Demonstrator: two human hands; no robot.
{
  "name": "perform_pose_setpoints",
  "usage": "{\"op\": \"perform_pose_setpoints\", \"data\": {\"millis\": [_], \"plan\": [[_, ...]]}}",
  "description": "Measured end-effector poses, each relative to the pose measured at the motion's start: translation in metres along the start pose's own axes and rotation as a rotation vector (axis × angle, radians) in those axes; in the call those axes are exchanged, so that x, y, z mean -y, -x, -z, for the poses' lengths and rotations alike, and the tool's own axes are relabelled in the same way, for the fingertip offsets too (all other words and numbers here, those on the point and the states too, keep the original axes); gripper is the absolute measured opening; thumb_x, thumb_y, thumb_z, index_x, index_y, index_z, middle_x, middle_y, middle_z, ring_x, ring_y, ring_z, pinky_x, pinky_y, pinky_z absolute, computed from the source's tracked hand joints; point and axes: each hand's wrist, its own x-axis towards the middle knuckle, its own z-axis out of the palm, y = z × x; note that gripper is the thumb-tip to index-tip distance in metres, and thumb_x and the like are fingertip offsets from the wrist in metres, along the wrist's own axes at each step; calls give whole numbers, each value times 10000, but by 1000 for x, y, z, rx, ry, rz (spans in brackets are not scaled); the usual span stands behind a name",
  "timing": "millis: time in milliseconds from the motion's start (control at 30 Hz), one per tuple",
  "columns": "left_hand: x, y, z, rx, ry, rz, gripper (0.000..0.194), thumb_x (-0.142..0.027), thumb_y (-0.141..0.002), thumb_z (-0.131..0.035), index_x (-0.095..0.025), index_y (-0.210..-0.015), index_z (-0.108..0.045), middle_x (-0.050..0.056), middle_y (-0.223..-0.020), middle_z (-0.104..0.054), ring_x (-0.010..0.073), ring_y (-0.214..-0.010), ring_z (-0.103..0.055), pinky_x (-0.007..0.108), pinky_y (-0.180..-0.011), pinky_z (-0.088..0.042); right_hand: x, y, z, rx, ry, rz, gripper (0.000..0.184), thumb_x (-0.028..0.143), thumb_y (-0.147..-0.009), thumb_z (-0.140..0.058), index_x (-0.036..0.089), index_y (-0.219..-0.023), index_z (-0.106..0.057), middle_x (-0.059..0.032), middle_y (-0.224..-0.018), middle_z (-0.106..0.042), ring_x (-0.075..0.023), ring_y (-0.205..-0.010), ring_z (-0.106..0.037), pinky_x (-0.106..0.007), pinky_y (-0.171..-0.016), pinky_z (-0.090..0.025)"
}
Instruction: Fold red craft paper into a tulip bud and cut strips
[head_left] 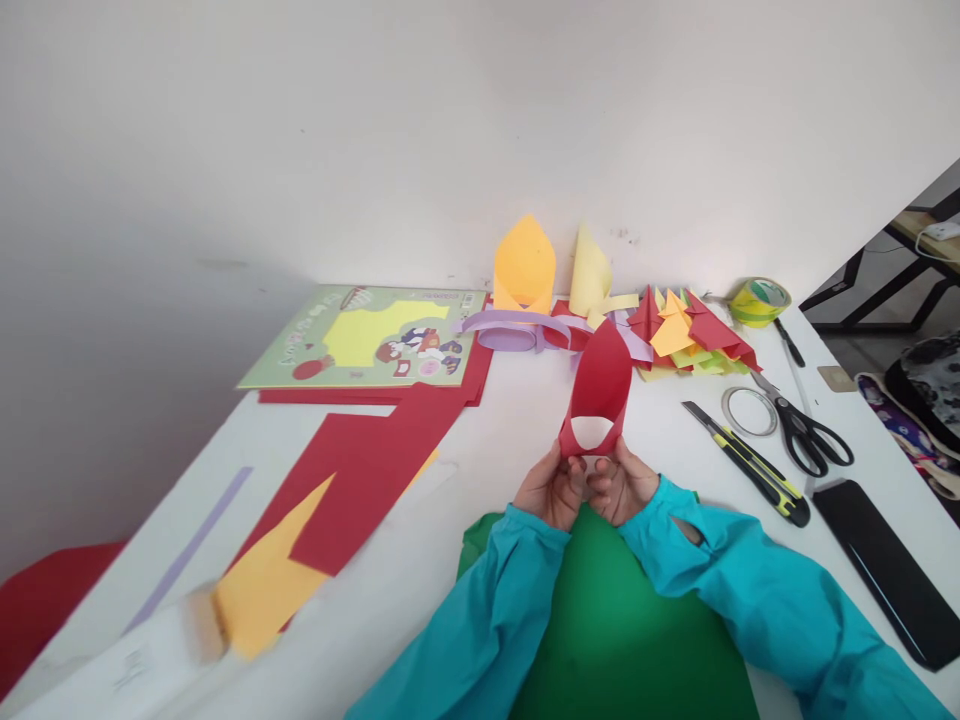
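Note:
A red paper piece (604,375), curled into an open ring with a tall pointed back, is held upright over the near middle of the table. My left hand (553,488) pinches its lower left edge, and my right hand (624,484) grips the lower right edge. The fingers of both hands are closed, with their tips nearly meeting under the paper's front. Behind it stand a similar orange paper piece (525,262) and a pale yellow paper cone (589,270). Purple paper strips (507,337) lie curled beside them.
Folded red, orange and green papers (675,330) pile at the back right, near a tape roll (759,300). Scissors (806,430), a utility knife (750,465) and a black case (889,570) lie on the right. Red sheets (360,470) and a green paper pack (300,340) cover the left.

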Motion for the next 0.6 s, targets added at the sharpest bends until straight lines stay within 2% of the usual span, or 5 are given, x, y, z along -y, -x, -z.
{"op": "perform_pose_setpoints", "data": {"millis": [200, 300, 467, 600], "plan": [[3, 1, -4, -66, -15, 17, 434, -148, -950, -232, -42, -888, -648, 93, -612, -681, 82, -491, -631, 115, -496, -541, -2, 1, -4, -74, 38, 55, 402, 462, -740, -662, 124, -524, -645, 0, -505, -643, -51, -468, -532, -148, -402, -360], [3, 1, -5, -77, -15, 10, 421, -147, -950, -231, -43, -926, -639, 92, -627, -688, 81, -483, -631, 115, -490, -541, -2, 1, -7, -112, 44, 62, 418, 485, -737, -653, 125, -524, -648, 2, -497, -646, -58, -460, -539, -155, -394, -351], [1, 2, -8, -95, -34, -5, 429, -148, -950, -246, -54, -803, -638, 93, -633, -694, 76, -462, -629, 104, -463, -528, -1, 0, -9, -146, 37, -8, 478, 566, -745, -588, 123, -591, -681, -8, -542, -682, -60, -442, -534, -165, -394, -364], [2, 4, -8, -88, -74, 11, 458, -149, -955, -226, -44, -774, -634, 84, -580, -677, 71, -459, -630, 90, -454, -517, -2, -1, -7, -149, 87, 1, 490, 562, -768, -562, 121, -596, -690, -32, -541, -685, -71, -438, -525, -184, -409, -377]]}}
